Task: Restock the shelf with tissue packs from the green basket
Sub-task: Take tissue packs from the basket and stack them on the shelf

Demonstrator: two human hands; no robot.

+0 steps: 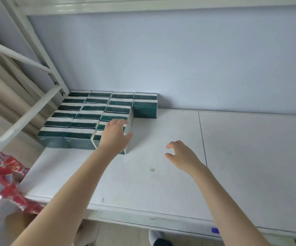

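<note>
Low in the frame, beyond the shelf's front edge, a white and dark shoe (pixel 158 239) stands on the floor, and blurred red packaging (pixel 3 176) lies at the left margin. Two bare forearms reach forward over the white shelf (pixel 161 189). The right hand (pixel 181 155) hovers above the bare board, apart from any pack, with its fingers loosely curled and nothing in them. The left hand (pixel 116 134) rests on the front packs of the third column, fingers laid forward over their tops and thumb out to the right beside the white end face; no clasp round a pack is evident. The tissue packs (pixel 83 119), dark green with white edges, stand in close rows on the shelf's left rear part, filling three columns from near the white frame (pixel 28 112) rightward. A fourth column (pixel 145 108) is begun against the pale back wall (pixel 179 59). A thin seam (pixel 202 139) divides the shelf board to the right of the hands.
</note>
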